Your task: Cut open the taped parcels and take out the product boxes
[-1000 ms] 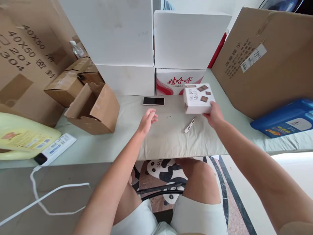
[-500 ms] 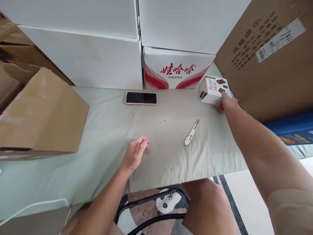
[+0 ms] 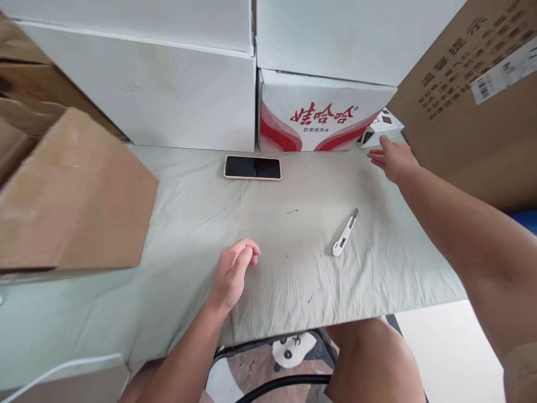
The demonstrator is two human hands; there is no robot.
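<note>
My right hand (image 3: 391,158) is open at the back right, its fingers stretched out and holding nothing. Just behind it stands the small white box with brown chocolate pictures (image 3: 388,127), partly hidden by my hand and by the red-and-white carton (image 3: 312,126). My left hand (image 3: 235,271) rests loosely curled near the front middle of the cloth, with nothing visible in it. A white utility knife (image 3: 345,233) lies between the two hands, its tip pointing away to the right. Farther back, a phone (image 3: 252,168) lies flat with a dark screen.
Large white boxes (image 3: 142,95) stack up along the back. An open brown cardboard box (image 3: 104,196) sits at the left, and a tall brown carton (image 3: 470,134) walls off the right. Pale green cloth (image 3: 289,291) covers the table, whose front edge lies above my knees.
The small white box has moved back beside the red-and-white carton. My right hand has let go of it, fingers opened. The view has shifted slightly; my left hand stays curled.
</note>
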